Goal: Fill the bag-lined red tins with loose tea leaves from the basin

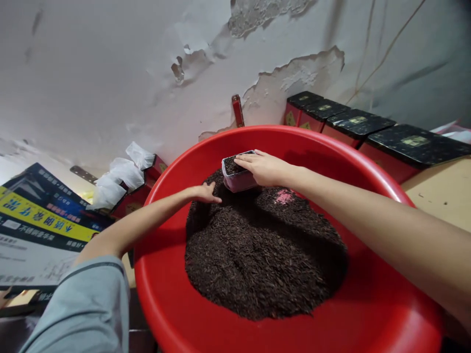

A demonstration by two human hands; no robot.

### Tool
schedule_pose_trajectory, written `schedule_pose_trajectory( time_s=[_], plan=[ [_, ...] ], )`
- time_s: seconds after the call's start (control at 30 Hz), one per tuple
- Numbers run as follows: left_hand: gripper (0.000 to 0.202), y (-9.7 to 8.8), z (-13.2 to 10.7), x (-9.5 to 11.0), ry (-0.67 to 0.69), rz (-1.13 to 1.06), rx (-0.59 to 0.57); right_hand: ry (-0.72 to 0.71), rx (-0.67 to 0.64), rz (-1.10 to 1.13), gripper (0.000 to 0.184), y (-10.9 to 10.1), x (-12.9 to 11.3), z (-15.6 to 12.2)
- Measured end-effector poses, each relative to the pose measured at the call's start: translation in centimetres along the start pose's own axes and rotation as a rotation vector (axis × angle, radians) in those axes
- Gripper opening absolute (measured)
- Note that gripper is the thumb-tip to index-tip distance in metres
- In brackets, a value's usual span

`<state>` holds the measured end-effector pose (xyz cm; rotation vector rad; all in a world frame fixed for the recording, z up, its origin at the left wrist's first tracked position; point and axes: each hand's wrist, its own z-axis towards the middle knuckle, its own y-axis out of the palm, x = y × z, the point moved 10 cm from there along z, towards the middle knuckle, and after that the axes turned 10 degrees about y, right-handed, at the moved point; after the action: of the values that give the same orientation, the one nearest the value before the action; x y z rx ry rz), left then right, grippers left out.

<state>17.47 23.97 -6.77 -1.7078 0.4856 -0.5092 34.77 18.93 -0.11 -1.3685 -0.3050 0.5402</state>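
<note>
A wide red plastic basin holds a heap of dark, dry twisted leaves that looks like loose tea. On the far part of the heap stands a small rectangular container with a pale, whitish liner, filled close to its rim with the same leaves. My right hand lies across its top, fingers stretched out flat over the leaves and the rim. Just left of the container, my left hand is low over the heap, fingers apart and holding nothing. A pink patch shows on the heap behind my right wrist.
Several red boxes with black lids line the wall at the right. More red boxes with white plastic bags sticking out stand at the left, near a printed carton. Behind the basin is a peeling wall.
</note>
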Motion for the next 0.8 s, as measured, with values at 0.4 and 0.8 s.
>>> schedule_pose_trajectory(
  time_s=[0.4,0.8],
  plan=[
    [0.037,5.0,-3.3,4.2,0.091,0.138,-0.325,0.224,0.263,0.103,0.06,-5.1,7.4,-1.1],
    [0.023,-12.5,1.3,7.4,0.133,-0.219,-0.054,0.33,0.145,0.039,0.041,-4.4,9.5,-1.3]
  ],
)
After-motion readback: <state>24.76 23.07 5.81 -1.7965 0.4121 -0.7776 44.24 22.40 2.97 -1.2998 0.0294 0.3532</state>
